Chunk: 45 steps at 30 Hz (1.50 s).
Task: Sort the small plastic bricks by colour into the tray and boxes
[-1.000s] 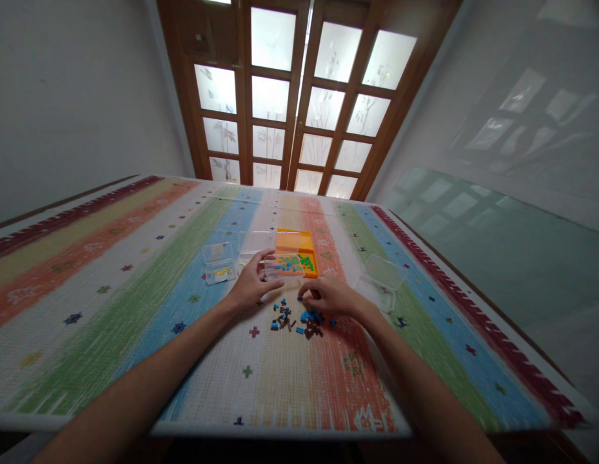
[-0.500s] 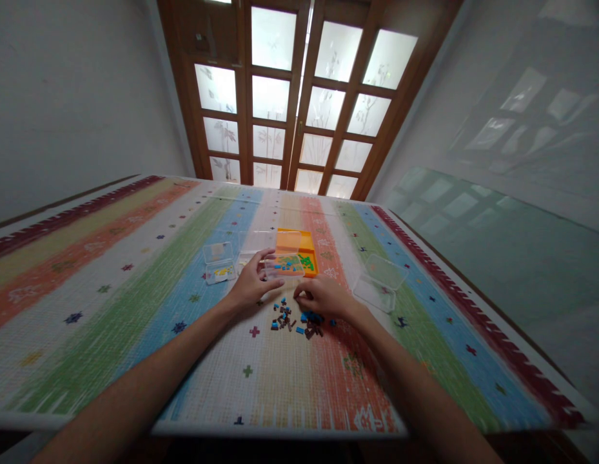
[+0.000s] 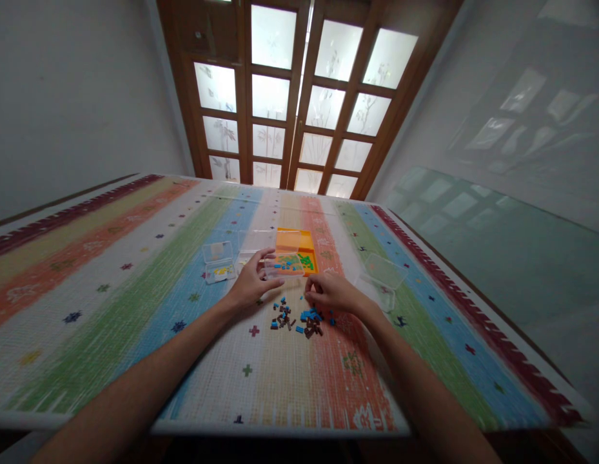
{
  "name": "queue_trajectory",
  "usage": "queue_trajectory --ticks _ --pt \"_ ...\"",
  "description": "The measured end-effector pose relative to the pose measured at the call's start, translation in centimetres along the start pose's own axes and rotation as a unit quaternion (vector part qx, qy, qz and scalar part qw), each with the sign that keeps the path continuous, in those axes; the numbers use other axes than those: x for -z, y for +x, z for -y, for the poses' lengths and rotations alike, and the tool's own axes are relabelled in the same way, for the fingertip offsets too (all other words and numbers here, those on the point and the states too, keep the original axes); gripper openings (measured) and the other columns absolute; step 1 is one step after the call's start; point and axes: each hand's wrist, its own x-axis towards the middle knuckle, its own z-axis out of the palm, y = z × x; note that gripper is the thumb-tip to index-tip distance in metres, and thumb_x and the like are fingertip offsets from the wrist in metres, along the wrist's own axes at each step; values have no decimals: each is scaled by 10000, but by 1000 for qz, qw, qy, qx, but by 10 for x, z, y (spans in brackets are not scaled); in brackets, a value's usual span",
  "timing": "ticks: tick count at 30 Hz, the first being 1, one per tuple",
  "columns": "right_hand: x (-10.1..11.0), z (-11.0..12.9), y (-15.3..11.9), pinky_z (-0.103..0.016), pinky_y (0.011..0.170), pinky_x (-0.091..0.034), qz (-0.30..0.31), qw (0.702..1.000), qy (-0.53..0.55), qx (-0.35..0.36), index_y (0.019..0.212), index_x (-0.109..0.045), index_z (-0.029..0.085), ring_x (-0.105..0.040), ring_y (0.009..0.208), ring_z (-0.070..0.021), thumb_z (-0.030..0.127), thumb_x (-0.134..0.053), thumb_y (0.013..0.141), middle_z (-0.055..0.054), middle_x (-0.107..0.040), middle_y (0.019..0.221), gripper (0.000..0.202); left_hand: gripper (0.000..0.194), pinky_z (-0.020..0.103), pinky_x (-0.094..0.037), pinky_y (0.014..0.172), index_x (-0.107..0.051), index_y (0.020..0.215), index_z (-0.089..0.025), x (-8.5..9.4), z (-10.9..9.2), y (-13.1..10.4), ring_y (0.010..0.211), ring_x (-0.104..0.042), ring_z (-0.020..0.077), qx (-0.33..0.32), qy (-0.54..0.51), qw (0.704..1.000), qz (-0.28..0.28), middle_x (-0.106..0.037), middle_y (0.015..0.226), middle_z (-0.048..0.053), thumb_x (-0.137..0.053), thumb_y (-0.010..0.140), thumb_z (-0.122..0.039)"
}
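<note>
Striped cloth point(image 3: 202, 374) on table; loose blue and brown bricks point(image 3: 309, 316) lie just nearside of right hand point(image 3: 331, 293), fingertips pinched close (grip contents: can't tell). Left hand point(image 3: 253, 283), fingers spread, sits farther off, beside clear box point(image 3: 284, 274).

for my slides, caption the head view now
Two hands beside blue and brown pieces on a striped cloth, near an orange box.

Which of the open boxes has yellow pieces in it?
The clear box furthest left, to the left of the left hand; the orange box shows green pieces instead.
</note>
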Motion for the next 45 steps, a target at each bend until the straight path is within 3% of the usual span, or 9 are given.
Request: queue_trajectory --ticks 9,20,26,34,45 --pt "4 -1 -2 -202 583 -317 37 998 45 11 918 -736 157 -503 570 -92 190 -684 823 36 -596 620 113 706 534 -494 1038 -533 1280 -209 1 -1 0 1107 -618 254 -3 6 1000 -2 -553 1281 132 -833 641 -202" --pt "1 -1 -2 -205 581 -332 42 999 14 11 891 -763 161 -534 594 -102 101 -638 782 9 -650 665 177 687 522 -504 1031 -541 1281 -227 0 0 0 1129 -612 263 -17 13 1000 0 -556 1287 131 -822 656 -193" --pt "3 1 -1 -207 587 -335 39 999 34 15 876 -752 156 -522 574 -97 163 -652 827 17 -627 638 112 715 499 -506 1028 -528 1288 -216 1 1 1 1130 -615 253 -5 14 1000 0 -549 1303 133 -832 641 -199" --pt "-1 -4 -3 -204 605 -341 32 997 50 43 965 -717 157 -526 594 -95 122 -639 829 32 -620 661 161 705 498 -504 1029 -541 1272 -218 0 -2 0 1162 -598 271 -5 10 1000 -3 -558 1278 130 -836 632 -203" --pt "-13 -2 1 -226 619 -353 19 998 -20 63 961 -653 147 -560 671 -131 150 -599 848 -15 -655 767 126 702 501 -508 1026 -530 1290 -216 -1 -1 0 1163 -600 277 -9 12 1000 -4 -558 1288 130 -816 649 -183"
